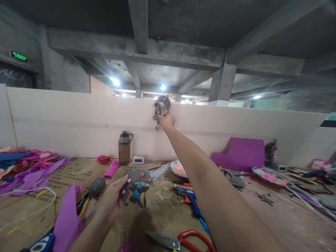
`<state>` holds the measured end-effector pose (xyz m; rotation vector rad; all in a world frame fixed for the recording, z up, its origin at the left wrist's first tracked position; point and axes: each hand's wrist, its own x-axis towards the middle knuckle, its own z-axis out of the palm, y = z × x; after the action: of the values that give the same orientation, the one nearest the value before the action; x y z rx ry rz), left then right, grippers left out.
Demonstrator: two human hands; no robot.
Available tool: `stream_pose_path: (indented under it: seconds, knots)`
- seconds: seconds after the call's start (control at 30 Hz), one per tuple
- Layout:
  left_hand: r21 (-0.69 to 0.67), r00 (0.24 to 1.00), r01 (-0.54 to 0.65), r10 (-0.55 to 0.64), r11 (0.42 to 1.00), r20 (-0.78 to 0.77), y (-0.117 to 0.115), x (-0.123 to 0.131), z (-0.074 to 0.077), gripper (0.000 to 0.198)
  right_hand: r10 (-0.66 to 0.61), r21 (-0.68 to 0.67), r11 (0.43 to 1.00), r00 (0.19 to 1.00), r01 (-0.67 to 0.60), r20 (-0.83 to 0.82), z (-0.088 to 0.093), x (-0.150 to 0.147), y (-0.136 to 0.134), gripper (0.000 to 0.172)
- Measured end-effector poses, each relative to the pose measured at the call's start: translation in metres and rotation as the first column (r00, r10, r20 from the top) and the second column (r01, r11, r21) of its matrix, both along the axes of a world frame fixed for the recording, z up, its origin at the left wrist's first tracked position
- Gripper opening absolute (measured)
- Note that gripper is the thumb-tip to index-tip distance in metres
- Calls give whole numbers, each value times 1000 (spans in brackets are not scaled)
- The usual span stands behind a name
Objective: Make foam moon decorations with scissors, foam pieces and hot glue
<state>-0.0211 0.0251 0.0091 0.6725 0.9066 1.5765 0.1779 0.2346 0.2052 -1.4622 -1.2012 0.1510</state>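
My left hand pinches one end of a grey felt crescent ornament dotted with small pink and orange pompoms. Dark cut-out shapes dangle below it over the cardboard. Stretched far forward, my right hand grips a second grey crescent ornament, also with pompoms, against the top of the white partition. Its hanging pieces fall to the left of my fingers, which partly hide it. A grey yarn ball lies left of my left hand.
Red-handled scissors and a blue glue gun lie in front. A brown bottle and a small white digital device stand by the partition. Purple felt sheets lean at right; felt scraps are heaped left.
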Motion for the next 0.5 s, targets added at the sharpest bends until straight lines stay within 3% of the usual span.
stream_pose_path:
  seconds: [0.13, 0.23, 0.3, 0.4, 0.5]
  knots:
    - [-21, 1000, -20, 20, 1000, 18, -1, 1, 0, 7, 38, -18, 999, 999, -38, 3, 2, -3, 12, 26]
    - [-22, 1000, -1, 2, 1000, 9, 0, 0, -4, 12, 106, 48, 993, 994, -107, 18, 7, -5, 19, 11]
    - [-12, 1000, 6, -6, 1000, -3, 1, -1, -7, 16, 59, 164, 984, 998, -63, 32, 12, -5, 21, 10]
    - [-12, 1000, -17, 16, 1000, -17, 4, -1, -10, 18, -110, 324, 942, 992, 83, 65, 24, 0, 21, 13]
    - [-14, 999, -1, 0, 1000, -41, 6, -1, -13, 21, -98, 301, 950, 995, 86, 24, 36, 9, 25, 14]
